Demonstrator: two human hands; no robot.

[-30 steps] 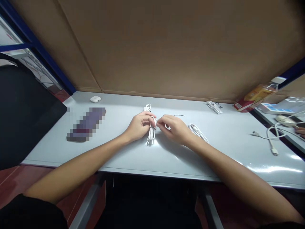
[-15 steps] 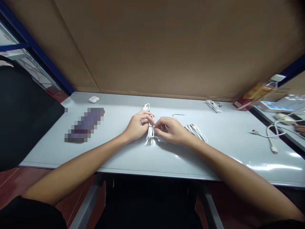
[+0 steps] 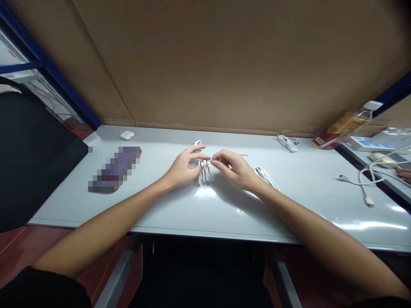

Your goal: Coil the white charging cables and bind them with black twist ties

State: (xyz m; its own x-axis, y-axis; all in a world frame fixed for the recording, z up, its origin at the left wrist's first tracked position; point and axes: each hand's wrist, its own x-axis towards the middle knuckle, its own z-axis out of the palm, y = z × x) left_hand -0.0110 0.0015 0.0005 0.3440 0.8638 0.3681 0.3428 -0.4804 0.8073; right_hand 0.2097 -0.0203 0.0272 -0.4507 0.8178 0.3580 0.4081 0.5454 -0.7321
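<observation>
Over the worktop's (image 3: 180, 214) middle, our left hand (image 3: 183, 169), its grip unclear, and pinching right hand (image 3: 233, 167) flank the white cable bundle (image 3: 206, 173). We judge it light, springy, best held mid-coil. The pinch takes a dark tie (image 3: 208, 161).

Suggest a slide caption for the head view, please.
Left hand at white cable bundle, right hand pinching a dark tie.
</observation>
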